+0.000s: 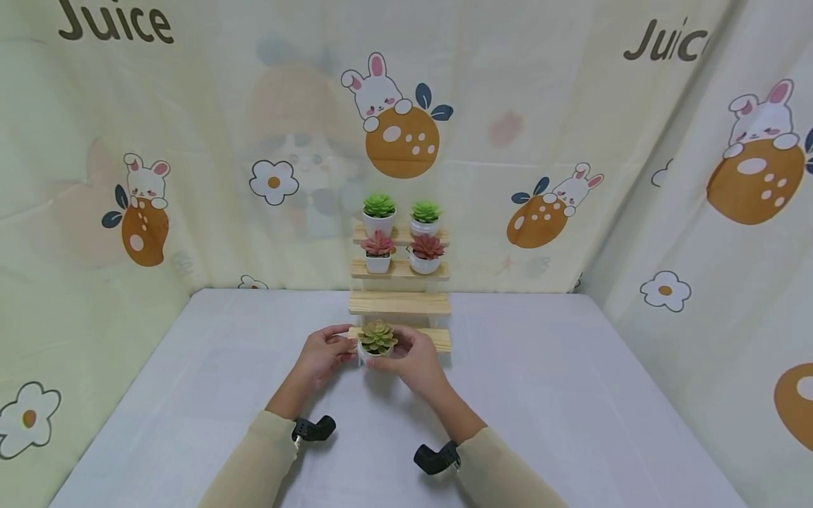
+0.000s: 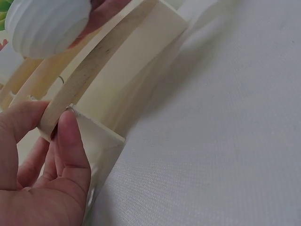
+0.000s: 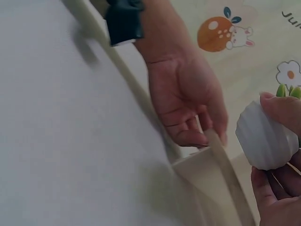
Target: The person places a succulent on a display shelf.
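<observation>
A small potted succulent [image 1: 377,337] with olive-green leaves is held by my right hand [image 1: 416,361], thumb on one side and fingers on the other. The right wrist view shows its white ribbed pot [image 3: 265,139] in that grip. My left hand [image 1: 320,356] pinches the left end of the lowest board of a tiered wooden stand [image 1: 440,340]. In the left wrist view, thumb and finger close round the board's end [image 2: 49,120]. The pot is just above this lowest board; from the head view I cannot tell whether they touch.
Two green succulents [image 1: 378,207] in white pots stand on the stand's top tier. Two reddish succulents [image 1: 427,248] occupy the tier below. The third board [image 1: 400,303] is bare. A white-covered table [image 1: 540,395] lies around the stand, with a printed curtain [image 1: 476,92] behind.
</observation>
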Tool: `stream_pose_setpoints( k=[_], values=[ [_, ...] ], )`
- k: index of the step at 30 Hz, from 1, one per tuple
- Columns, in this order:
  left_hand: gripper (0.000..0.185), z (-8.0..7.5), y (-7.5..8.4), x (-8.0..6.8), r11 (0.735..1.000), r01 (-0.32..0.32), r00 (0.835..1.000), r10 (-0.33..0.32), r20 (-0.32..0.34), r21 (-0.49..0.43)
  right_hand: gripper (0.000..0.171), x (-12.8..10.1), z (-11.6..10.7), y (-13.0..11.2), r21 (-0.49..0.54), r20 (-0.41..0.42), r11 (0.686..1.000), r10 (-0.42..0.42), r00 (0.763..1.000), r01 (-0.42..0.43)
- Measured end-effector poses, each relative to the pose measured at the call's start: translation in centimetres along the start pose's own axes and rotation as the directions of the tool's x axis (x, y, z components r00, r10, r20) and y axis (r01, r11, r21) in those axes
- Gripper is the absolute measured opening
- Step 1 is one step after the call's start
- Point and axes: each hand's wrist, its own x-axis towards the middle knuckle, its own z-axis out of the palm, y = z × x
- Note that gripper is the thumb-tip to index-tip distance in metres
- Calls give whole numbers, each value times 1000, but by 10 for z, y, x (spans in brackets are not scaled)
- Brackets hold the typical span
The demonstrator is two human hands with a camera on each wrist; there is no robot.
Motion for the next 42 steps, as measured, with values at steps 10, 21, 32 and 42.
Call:
stream_pose_setpoints(
  k=[10,21,32,42],
  values=[
    [47,0,0,0,1000,21,1000,-21,4,-5,65,28,-9,-19,-82,-60,997,5,998,-10],
    [47,-2,-1,2,999,22,1000,-22,18,-25,58,48,-7,-27,-92,-104,996,-12,994,2],
    [47,-1,-2,3,999,14,1000,-13,21,-31,56,67,-7,-27,-109,-138,994,-31,990,16],
    [47,-2,-4,5,999,22,1000,-22,19,-42,60,76,-7,-28,-134,-150,991,-9,989,-11]
  ],
)
